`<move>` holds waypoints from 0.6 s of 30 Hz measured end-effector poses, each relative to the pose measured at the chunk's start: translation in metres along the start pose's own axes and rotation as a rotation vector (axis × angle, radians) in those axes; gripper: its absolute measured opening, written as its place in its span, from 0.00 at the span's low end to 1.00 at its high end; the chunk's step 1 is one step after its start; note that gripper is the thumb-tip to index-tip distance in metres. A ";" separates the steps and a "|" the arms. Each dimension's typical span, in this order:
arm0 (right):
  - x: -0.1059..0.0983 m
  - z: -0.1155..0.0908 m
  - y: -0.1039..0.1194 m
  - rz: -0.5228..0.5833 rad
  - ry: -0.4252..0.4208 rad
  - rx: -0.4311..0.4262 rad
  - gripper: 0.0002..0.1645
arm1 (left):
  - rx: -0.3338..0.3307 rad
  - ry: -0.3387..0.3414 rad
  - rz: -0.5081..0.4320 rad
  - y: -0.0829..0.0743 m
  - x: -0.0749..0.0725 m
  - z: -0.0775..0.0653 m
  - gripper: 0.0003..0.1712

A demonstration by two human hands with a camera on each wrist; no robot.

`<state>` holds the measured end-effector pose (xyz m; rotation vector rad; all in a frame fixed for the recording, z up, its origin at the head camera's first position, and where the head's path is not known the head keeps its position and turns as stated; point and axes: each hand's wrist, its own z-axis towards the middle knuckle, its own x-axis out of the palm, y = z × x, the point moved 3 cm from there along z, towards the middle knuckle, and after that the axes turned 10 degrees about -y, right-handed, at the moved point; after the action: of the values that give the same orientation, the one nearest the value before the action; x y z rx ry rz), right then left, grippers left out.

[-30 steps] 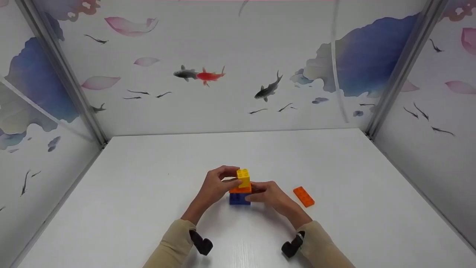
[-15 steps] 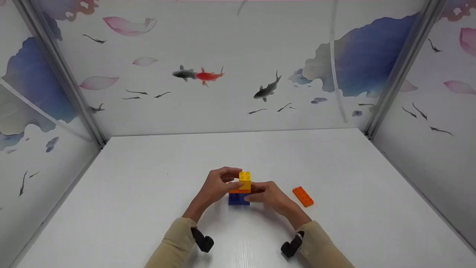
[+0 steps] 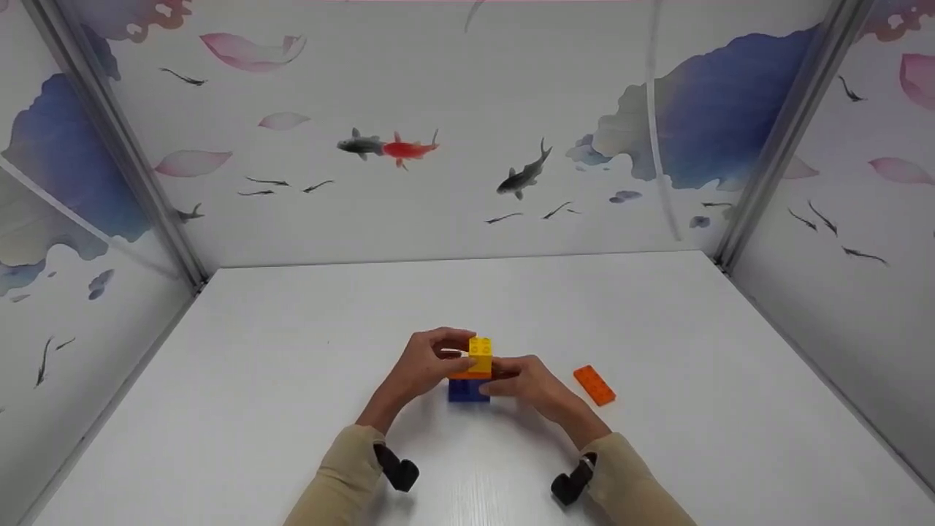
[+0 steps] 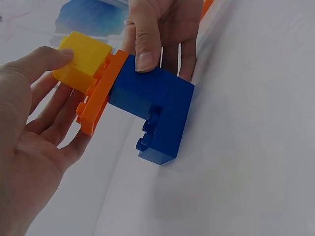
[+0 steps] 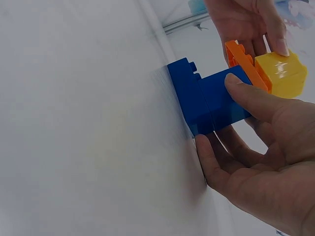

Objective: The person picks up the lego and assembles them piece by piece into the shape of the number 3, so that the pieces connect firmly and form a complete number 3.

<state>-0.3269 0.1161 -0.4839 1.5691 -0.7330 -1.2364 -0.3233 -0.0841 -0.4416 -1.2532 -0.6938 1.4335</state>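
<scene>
A small stack of toy building bricks stands on the white table. At its base is a blue brick (image 4: 172, 123), with a second blue brick (image 4: 132, 88) on one end of it, forming a step with bare studs. Above them lies a thin orange brick (image 4: 101, 96), its studs facing up. A yellow brick (image 3: 481, 345) sits on the orange one's right end. My left hand (image 3: 429, 359) pinches the yellow brick, thumb on the near face and fingers behind. Lower down, my right hand (image 3: 535, 383) grips the upper blue brick, thumb on its near side.
To the right of the stack, a loose orange brick (image 3: 594, 385) lies flat on the white table (image 3: 329, 314). White printed walls (image 3: 453, 219) enclose the table at the back and both sides. Each wrist wears a black camera mount.
The yellow brick has come down slightly and to the right with my left hand and now stands straighter over the orange brick. My right hand keeps its hold on the blue brick.
</scene>
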 end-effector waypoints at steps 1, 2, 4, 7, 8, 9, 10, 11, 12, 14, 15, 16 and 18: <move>0.000 0.000 0.000 0.001 -0.002 0.002 0.27 | 0.004 0.003 -0.004 0.000 0.000 0.000 0.24; 0.000 0.000 0.000 0.004 -0.005 0.007 0.27 | 0.006 0.005 -0.008 0.000 0.000 -0.001 0.24; 0.000 0.000 0.000 0.005 -0.011 0.015 0.27 | 0.004 0.008 -0.014 0.000 0.001 -0.001 0.24; 0.000 0.001 -0.001 -0.006 -0.013 0.015 0.27 | -0.015 0.013 -0.032 0.003 0.003 -0.002 0.25; 0.000 0.001 -0.001 -0.009 -0.013 0.014 0.27 | -0.019 0.014 -0.034 0.004 0.003 -0.002 0.25; 0.000 0.001 -0.001 -0.013 -0.014 0.014 0.26 | -0.021 0.015 -0.036 0.005 0.004 -0.002 0.25; 0.000 0.001 -0.001 -0.014 -0.014 0.013 0.26 | -0.025 0.015 -0.038 0.005 0.005 -0.002 0.26; 0.000 0.001 -0.001 -0.015 -0.013 0.011 0.26 | -0.026 0.016 -0.039 0.006 0.005 -0.001 0.26; 0.000 0.001 -0.001 -0.013 -0.013 0.011 0.27 | -0.026 0.016 -0.037 0.006 0.006 -0.001 0.26; 0.000 0.001 -0.001 -0.011 -0.012 0.012 0.27 | -0.028 0.011 -0.032 0.006 0.007 -0.001 0.27; 0.000 0.001 -0.001 -0.010 -0.012 0.013 0.27 | -0.030 0.007 -0.027 0.006 0.007 -0.001 0.28; 0.000 0.001 -0.001 -0.009 -0.011 0.012 0.28 | -0.028 0.003 -0.021 0.006 0.007 -0.001 0.29; 0.001 0.001 -0.001 -0.006 -0.008 0.012 0.28 | -0.028 -0.002 -0.016 0.006 0.008 -0.001 0.29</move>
<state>-0.3279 0.1154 -0.4849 1.5779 -0.7427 -1.2451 -0.3235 -0.0782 -0.4498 -1.2654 -0.7260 1.4162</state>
